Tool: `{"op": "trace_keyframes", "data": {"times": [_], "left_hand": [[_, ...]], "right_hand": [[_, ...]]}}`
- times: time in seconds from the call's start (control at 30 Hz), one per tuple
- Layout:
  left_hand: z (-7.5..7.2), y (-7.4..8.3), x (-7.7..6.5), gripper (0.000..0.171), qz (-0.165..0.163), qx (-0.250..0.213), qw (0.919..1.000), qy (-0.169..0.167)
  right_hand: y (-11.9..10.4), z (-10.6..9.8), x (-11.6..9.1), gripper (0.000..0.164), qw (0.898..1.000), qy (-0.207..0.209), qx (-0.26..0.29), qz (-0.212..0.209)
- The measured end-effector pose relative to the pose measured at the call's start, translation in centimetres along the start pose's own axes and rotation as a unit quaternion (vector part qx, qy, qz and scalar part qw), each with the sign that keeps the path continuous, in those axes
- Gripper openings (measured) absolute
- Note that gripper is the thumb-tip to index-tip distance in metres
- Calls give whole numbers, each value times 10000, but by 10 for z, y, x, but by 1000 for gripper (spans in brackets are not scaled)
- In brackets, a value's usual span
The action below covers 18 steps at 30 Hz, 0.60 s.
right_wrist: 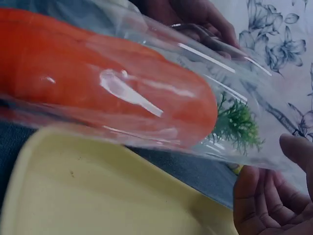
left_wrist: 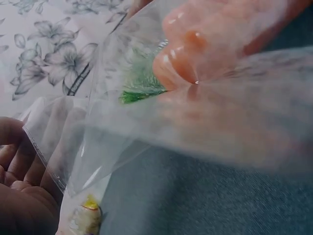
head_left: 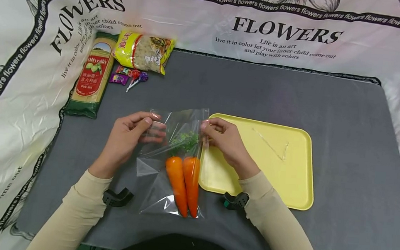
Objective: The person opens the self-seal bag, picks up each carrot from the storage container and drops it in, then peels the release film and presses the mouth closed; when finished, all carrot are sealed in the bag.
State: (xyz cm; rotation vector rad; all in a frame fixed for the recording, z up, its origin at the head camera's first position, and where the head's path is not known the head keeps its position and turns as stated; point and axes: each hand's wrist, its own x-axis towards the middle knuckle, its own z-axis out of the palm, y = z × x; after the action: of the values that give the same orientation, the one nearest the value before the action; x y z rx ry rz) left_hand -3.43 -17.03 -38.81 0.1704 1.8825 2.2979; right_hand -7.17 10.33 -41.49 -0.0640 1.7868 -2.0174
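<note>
A clear plastic bag (head_left: 152, 176) with two orange carrots (head_left: 176, 177) inside lies in front of the person, its mouth toward the far side. The carrots' green leafy tops (head_left: 186, 141) point to the mouth, and their tips lie at the near end. At the bag's upper left edge, the left hand (head_left: 126, 133) pinches the film between thumb and index finger, with its other fingers seen through the plastic. The right hand (head_left: 225, 140) pinches the upper right edge. In the right wrist view a carrot (right_wrist: 146, 93) shows large through the shiny film.
Right of the bag is a yellow tray (head_left: 296, 186) with a thin clear strip (head_left: 270, 144) on it. At the back left are a spaghetti pack (head_left: 94, 71), a yellow-and-clear food packet (head_left: 144, 51), a purple-wrapped sweet (head_left: 119, 79) and a lollipop (head_left: 142, 77). A grey cloth (head_left: 351, 151) covers the table.
</note>
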Motion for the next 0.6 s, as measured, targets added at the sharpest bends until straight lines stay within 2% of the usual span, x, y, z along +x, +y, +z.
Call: {"op": "trace_keyframes", "data": {"times": [0.13,0.3,0.43,0.6], "left_hand": [[-5,-7,3,35,-44,-344,9993,113],[-16,-15,7,40,-476,-763,9956,262],[-25,-21,10,47,-710,-697,9947,264],[-31,-27,14,47,-757,-321,9962,296]], "right_hand": [[6,-3,4,29,9997,94,209,-66],[6,-10,0,28,9998,144,109,-111],[3,-17,-4,33,9995,113,-206,-191],[0,-23,-7,36,9985,139,-444,-290]]}}
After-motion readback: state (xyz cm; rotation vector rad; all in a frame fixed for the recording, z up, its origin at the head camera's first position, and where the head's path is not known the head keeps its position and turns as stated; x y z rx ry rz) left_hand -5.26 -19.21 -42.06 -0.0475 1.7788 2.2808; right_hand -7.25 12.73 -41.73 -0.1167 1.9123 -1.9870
